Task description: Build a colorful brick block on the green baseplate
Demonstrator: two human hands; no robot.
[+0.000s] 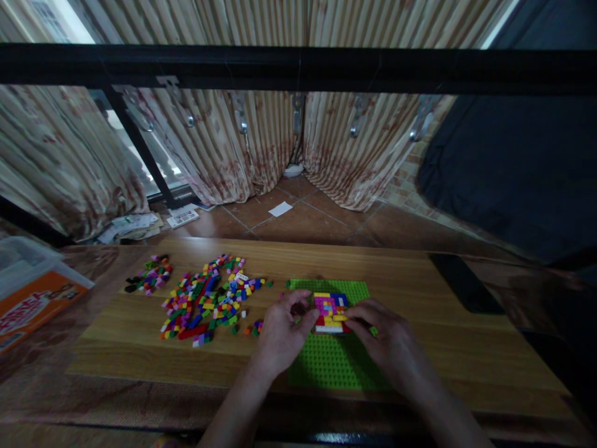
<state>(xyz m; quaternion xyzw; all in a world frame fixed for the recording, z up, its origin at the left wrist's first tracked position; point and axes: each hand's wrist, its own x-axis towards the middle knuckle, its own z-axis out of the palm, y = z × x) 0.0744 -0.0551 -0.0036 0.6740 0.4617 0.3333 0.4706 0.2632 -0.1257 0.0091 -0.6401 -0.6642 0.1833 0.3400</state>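
Observation:
A green studded baseplate (326,364) lies on the wooden board, with a roughly square patch of toy building bricks (328,304) on it in pink, blue, yellow, red and white. My right hand (389,339) reaches in from the right. Its thumb and fingertips are closed on a yellow brick (339,318) at the patch's right side; whether that brick is pressed down, I cannot tell. At the left edge of the patch is my left hand (284,330), its fingers curved and a gap between thumb and forefinger. Its thumb tip touches or nearly touches the bricks.
Many loose bricks (205,298) are spread over the left of the wooden board (186,364). A clear plastic box with an orange label (41,298) stands at far left. A dark flat phone-like object (466,283) lies at right. A black bar (298,68) crosses above.

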